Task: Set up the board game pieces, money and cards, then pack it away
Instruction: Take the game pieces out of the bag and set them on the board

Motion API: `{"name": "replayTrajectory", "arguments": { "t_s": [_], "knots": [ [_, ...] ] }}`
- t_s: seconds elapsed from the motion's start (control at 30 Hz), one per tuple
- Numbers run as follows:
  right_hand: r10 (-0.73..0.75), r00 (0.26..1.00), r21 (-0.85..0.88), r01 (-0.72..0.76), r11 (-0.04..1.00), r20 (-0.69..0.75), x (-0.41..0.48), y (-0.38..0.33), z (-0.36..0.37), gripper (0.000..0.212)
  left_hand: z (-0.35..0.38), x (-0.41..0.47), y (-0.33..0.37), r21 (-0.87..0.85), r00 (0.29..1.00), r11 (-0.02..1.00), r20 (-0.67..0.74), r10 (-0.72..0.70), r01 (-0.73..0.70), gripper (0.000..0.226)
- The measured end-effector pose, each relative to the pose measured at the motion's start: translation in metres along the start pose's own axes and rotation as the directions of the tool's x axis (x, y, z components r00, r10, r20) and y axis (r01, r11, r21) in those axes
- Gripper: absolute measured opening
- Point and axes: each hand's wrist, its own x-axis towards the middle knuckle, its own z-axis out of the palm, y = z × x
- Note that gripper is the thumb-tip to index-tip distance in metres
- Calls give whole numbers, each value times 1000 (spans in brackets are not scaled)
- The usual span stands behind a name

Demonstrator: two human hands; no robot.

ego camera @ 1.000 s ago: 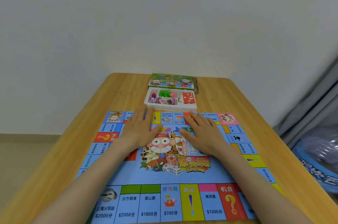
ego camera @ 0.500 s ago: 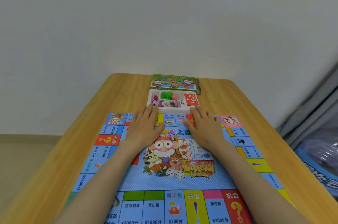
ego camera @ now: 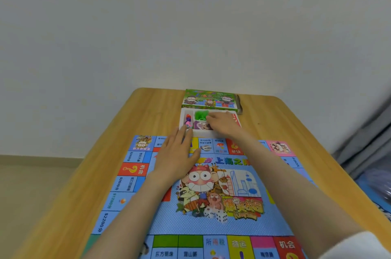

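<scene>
Left hand (ego camera: 176,157) lies flat on "机会" board (ego camera: 211,226); right hand (ego camera: 225,124) over tray (ego camera: 182,115), grip unclear.

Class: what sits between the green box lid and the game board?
The white tray lies there, shown in the head view; the right hand is over it.

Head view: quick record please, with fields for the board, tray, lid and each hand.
board: unfolded, flat on the wooden table
tray: white, open, just beyond the board's far edge
lid: green, behind the tray
left hand: flat on the board, fingers straight
right hand: over the tray, fingertips at the green pieces; grip not visible
</scene>
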Motion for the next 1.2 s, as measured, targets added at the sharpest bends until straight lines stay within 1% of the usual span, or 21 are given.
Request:
{"name": "replayTrajectory", "arguments": {
  "t_s": [0.13, 0.2, 0.27, 0.3, 0.37, 0.43, 0.5, 0.53, 0.6, 0.63, 0.67, 0.73, 0.77, 0.87, 0.9, 0.97, 1.07, 1.13, 1.2],
  "knots": [
    [58, 996, 49, -55, 997, -64, 5, -3, 4, 35, -2, 0, 1, 3, 1000, 1000, 2, 1, -1, 67],
    [50, 995, 93, -42, 995, -86, 4, -5, 6, 39, -2, 0, 1, 2, 1000, 1000, 3, 2, -2, 67],
    [21, 995, 89, -12, 996, -99, 2, -6, 10, 42, -1, 0, 1, 3, 1000, 1000, 5, 1, -1, 67],
    [6, 995, 84, 2, 996, -96, 3, -6, 12, 41, -1, 0, 1, 2, 1000, 1000, 4, -2, 2, 67],
    [-6, 996, 139, 18, 990, -85, 6, -4, 16, 38, 0, 1, 1, -1, 1000, 1000, 4, -5, 5, 67],
    [-33, 994, 197, 54, 979, -108, 7, -2, 16, 29, 1, 1, 1, 1, 1000, 1000, 3, -5, 5, 67],
    [-49, 989, 244, 81, 966, -138, 4, -2, 12, 32, 1, 2, 1, -1, 1000, 1000, 5, -3, 3, 67],
    [-59, 985, 245, 97, 965, -160, 2, -3, 11, 34, 1, 2, 1, 1, 1000, 1000, 5, -2, 2, 67],
    [-64, 985, 202, 97, 975, -162, 2, -4, 12, 28, 0, 1, 1, 5, 1000, 1000, 4, -1, 1, 67],
    [-61, 986, 155, 85, 984, -156, 3, -3, 13, 28, 0, 2, 1, 2, 1000, 1000, 5, 0, 0, 67],
    [-54, 988, 91, 67, 994, -143, 4, -1, 14, 33, 0, 1, 1, 0, 1000, 1000, 6, -1, 1, 67],
    [-27, 992, 31, 31, 999, -124, 6, 1, 16, 30, 0, 1, 1, -3, 1000, 1000, 14, -3, 3, 67],
    [-8, 994, 8, 9, 1000, -113, 8, 2, 18, 32, 0, 1, 2, -4, 1000, 1000, 19, -3, 3, 67],
    [48, 994, -57, -54, 997, -100, 15, 3, 20, 61, 0, 1, 1, 7, 1000, 1000, 18, 2, -3, 67],
    [59, 994, -71, -65, 995, -90, 16, 2, 20, 63, 0, 1, 1, 13, 1000, 1000, 17, 5, -5, 67],
    [60, 996, -60, -63, 996, -63, 17, -2, 20, 58, 1, 1, 1, 24, 1000, 1000, 17, 8, -9, 67],
    [64, 996, 40, -62, 997, -56, 18, -5, 22, 55, 3, 2, 0, 29, 1000, 1000, 23, 9, -9, 67],
    [106, 992, 70, -102, 992, -62, 17, -5, 23, 57, 4, 3, -1, 33, 1000, 999, 20, 18, -18, 67],
    [156, 987, 91, -151, 984, -48, 14, -5, 22, 55, 5, 3, -2, 36, 1000, 999, 17, 27, -27, 67]
  ]
}}
